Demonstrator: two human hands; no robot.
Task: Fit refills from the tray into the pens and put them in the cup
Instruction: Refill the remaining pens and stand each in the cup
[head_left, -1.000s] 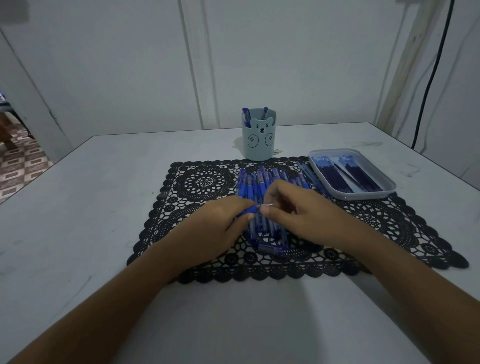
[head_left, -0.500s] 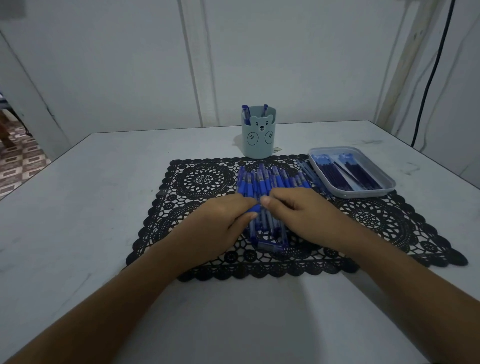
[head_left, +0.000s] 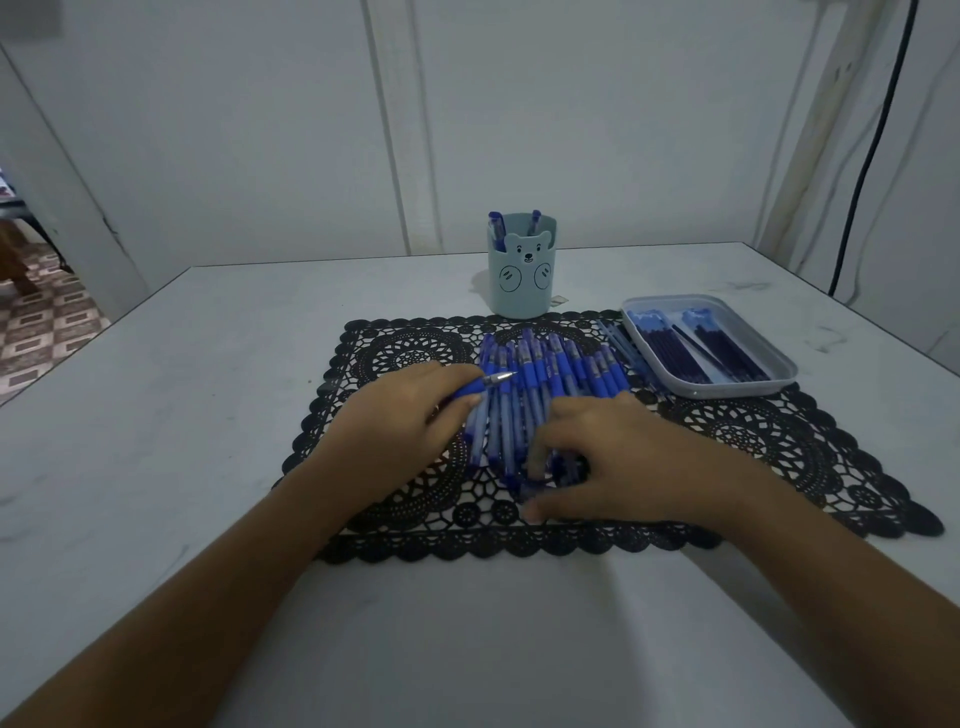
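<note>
A row of several blue pens (head_left: 561, 374) lies on a black lace mat (head_left: 769, 447) in the middle of the table. My left hand (head_left: 400, 415) grips one blue pen (head_left: 480, 385), its metal tip pointing right over the row. My right hand (head_left: 618, 462) reaches down at the near end of the row, fingers curled among blue caps (head_left: 540, 475); whether it holds one I cannot tell. A pale blue bear-faced cup (head_left: 522, 283) stands behind the mat with two pens in it. A grey tray (head_left: 779, 364) of dark refills sits at the right.
A few loose refills (head_left: 621, 343) lie between the pen row and the tray. A black cable (head_left: 872, 140) hangs down the wall at the far right. White table surface lies to the left and in front of the mat.
My hands have parted. The left hand moved left and lifted the pen with its tip now showing. The right hand dropped toward the near end of the pen row.
</note>
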